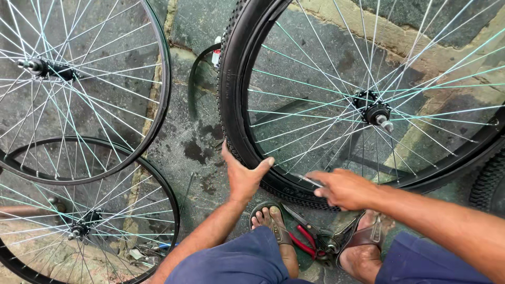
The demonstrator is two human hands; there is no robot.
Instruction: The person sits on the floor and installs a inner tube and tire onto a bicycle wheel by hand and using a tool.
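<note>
There is just one small label (217, 52) to see. It is white with a bit of red on it, and it looks like a little tag or sticker (too small and far away to tell its exact shape). It sits near the top of the picture, just beside the outer left edge of the big black tyre (230, 100). No boxes, packets, signs or screens show anywhere.
</note>
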